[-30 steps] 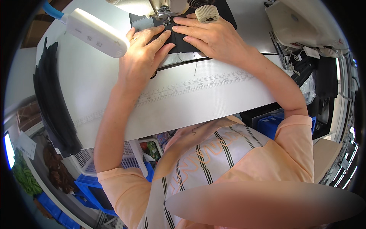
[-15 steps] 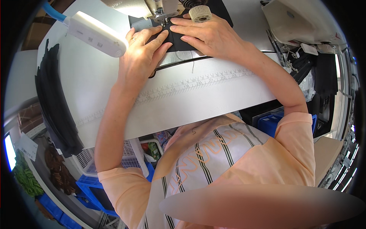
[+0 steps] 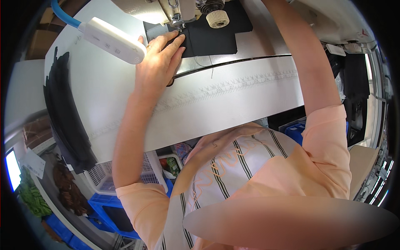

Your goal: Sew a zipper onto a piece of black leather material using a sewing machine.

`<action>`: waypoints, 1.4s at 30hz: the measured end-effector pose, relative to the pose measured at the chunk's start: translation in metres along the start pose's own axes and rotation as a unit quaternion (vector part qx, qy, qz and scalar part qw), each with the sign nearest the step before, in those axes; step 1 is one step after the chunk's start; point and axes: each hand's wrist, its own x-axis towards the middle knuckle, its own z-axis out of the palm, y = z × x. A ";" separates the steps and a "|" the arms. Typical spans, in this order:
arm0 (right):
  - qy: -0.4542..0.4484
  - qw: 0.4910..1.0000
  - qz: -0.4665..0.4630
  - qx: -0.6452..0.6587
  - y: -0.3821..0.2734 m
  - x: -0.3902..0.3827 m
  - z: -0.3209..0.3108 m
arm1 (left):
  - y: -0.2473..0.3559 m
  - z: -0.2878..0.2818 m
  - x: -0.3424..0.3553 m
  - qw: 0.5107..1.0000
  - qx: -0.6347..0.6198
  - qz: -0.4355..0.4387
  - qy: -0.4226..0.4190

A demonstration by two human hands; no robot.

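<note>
My left hand (image 3: 158,58) lies flat on the left part of a black fabric piece (image 3: 218,39), its fingertips close to the presser foot (image 3: 180,27) of a sewing machine (image 3: 156,10). Its fingers are stretched out and grip nothing. A thin thread (image 3: 196,60) trails off the cloth toward the table's near side. My right forearm (image 3: 310,58) reaches up past the right side of the machine bed; the right hand itself is beyond the upper edge of the picture. A ribbed white knob (image 3: 217,19) on the machine hangs over the fabric.
A white lamp bar (image 3: 110,39) on a blue flexible neck sits left of my hand. Black fabric strips (image 3: 68,112) drape over the table's left edge. A printed ruler (image 3: 221,89) crosses the white table (image 3: 225,110). Below stand a white basket (image 3: 100,177) and blue crates (image 3: 108,210).
My right hand has left the fabric and moved up and out of view, with its arm stretched forward. The left hand stays on the cloth, and the fabric's right part is now uncovered.
</note>
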 end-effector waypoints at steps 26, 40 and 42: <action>-0.210 0.890 0.199 -0.353 -0.097 -0.027 -0.097 | -0.002 -0.011 0.004 0.997 0.034 -0.043 0.049; -0.065 0.997 -0.011 -0.050 -0.157 -0.122 -0.094 | 0.019 -0.003 -0.010 0.998 0.061 -0.006 0.002; -0.073 0.993 -0.089 -0.012 -0.149 -0.100 -0.048 | 0.020 -0.005 -0.007 0.998 0.069 -0.002 0.001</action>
